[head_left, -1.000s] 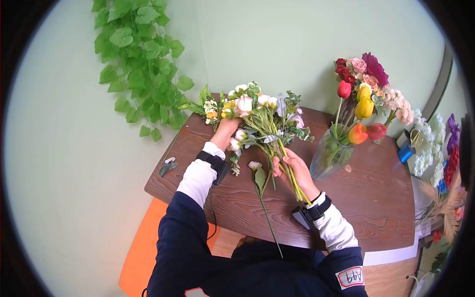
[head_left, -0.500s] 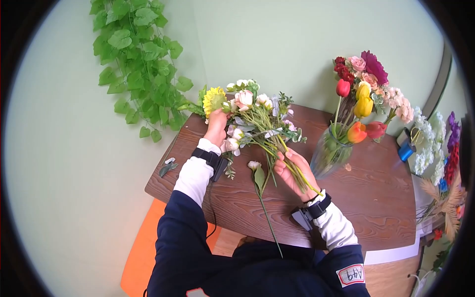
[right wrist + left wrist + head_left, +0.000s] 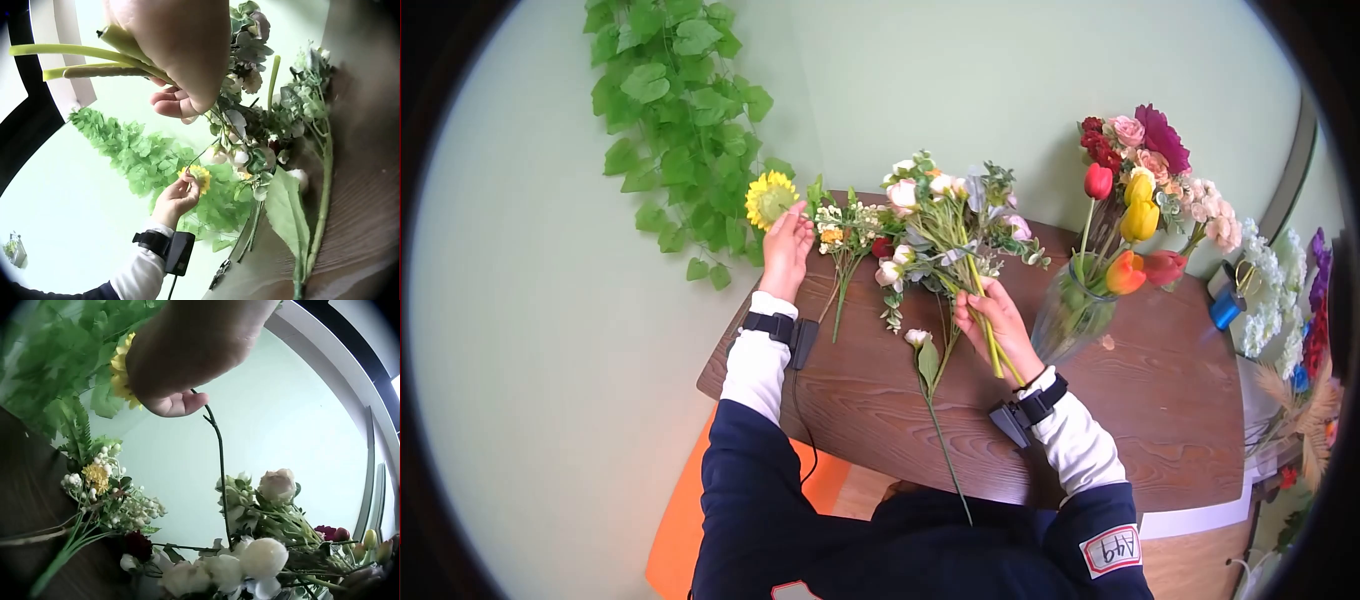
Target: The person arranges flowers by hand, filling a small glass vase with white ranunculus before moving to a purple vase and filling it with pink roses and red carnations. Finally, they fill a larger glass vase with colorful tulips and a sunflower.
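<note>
My left hand [image 3: 786, 252] is raised over the table's left end, pinching a yellow sunflower [image 3: 771, 200] just below its head. From that hand, the dark thin stem [image 3: 220, 469] runs down toward the bouquet in the left wrist view. In my right hand [image 3: 1006, 325] I grip the gathered green stems [image 3: 81, 56] of a mixed bouquet [image 3: 945, 225] of pale pink and white blooms with leaves. A single white flower [image 3: 917, 338] on a long leafy stem lies in front of the bouquet. White berry sprigs with an orange bloom [image 3: 831, 236] lie between both hands.
A glass vase [image 3: 1068, 310] with tulips and other flowers stands right of my right hand. Behind it on the right sits a blue spool [image 3: 1226, 310]. Green vines [image 3: 675, 130] hang on the wall at left. More flowers [image 3: 1312, 330] crowd the far right.
My left hand has come away from the bouquet's left side and moved left and up with the sunflower. The right hand keeps its grip on the stems, and the bouquet has shifted slightly.
</note>
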Tool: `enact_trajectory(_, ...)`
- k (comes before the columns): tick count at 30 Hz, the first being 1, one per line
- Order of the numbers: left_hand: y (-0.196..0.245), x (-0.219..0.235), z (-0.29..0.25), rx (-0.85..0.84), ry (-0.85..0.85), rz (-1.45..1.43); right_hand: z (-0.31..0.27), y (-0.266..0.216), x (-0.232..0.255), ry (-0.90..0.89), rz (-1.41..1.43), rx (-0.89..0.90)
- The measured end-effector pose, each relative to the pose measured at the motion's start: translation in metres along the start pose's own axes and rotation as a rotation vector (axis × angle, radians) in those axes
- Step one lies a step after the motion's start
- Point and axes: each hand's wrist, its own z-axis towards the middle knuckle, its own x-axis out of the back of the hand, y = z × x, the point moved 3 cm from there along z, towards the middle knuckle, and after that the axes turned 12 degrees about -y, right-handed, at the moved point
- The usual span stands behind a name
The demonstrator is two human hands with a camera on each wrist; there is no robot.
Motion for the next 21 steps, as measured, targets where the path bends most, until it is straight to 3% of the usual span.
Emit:
enact_trajectory(2,0.015,0.003,-0.008,-0.052,0.005,0.027,0.007,0.004,-0.003,0.006,-0.025,0.005)
enact_trajectory(4,0.036,0.015,-0.014,-0.279,0.135,0.016,0.012,0.006,-0.004,0.013,-0.047,0.003)
enact_trajectory(10,0.057,0.016,-0.039,-0.205,0.049,0.047,0.024,0.012,-0.013,0.016,-0.187,0.036)
enact_trajectory(13,0.060,0.010,-0.047,-0.220,0.041,0.037,0.021,0.034,-0.017,0.013,-0.334,-0.048)
enact_trajectory(15,0.070,0.019,-0.049,-0.454,0.190,0.100,0.015,0.049,-0.019,0.014,-0.405,-0.096)
enact_trajectory(21,0.081,-0.002,-0.062,-0.387,0.110,0.089,0.010,0.082,-0.020,-0.006,-0.427,-0.276)
